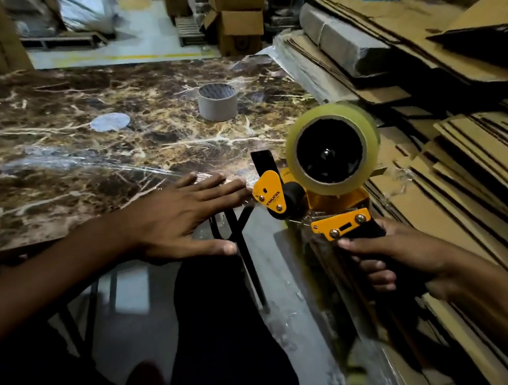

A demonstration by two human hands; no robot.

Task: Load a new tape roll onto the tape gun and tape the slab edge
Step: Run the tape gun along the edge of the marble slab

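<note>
A brown marbled slab [76,127] wrapped in clear film fills the left and middle. My left hand [180,215] lies flat with fingers spread on its near right corner. My right hand [400,260] grips the black handle of a yellow tape gun [321,205], whose nose touches the slab's corner beside my left fingertips. A clear tape roll [333,148] sits on the gun's black hub. An empty grey cardboard core [217,101] stands upright on the slab farther back, with a round grey disc [110,122] lying flat to its left.
Stacks of flattened cardboard sheets [456,133] crowd the right side, close to the tape gun. Cardboard boxes [237,8] and wooden pallets stand beyond the slab on a pale floor. A black metal stand [240,237] shows under the slab's corner. My dark trouser leg is below.
</note>
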